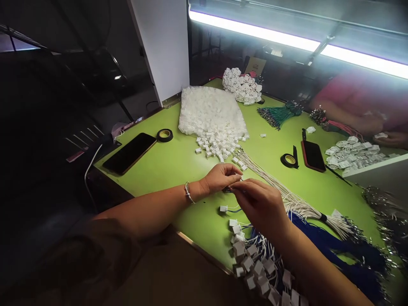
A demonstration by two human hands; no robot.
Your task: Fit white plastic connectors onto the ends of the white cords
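Observation:
My left hand reaches in over the green table with its fingers closed in a pinch. A small white connector housing shows in part at its fingertips. Meeting it from the right, my right hand is also closed, thumb and fingers pressed on what looks like a thin wire, mostly hidden. Below it lies a white connector with a white and a blue wire. Nearer the front edge is a heap of wired white connectors. A bundle of white wires runs behind my right hand, beside blue wires.
A clear bag of white housings spills loose housings onto the table. Phones and black tape rolls lie on both sides. Green wires lie behind. Across the table, a person in pink handles white connectors.

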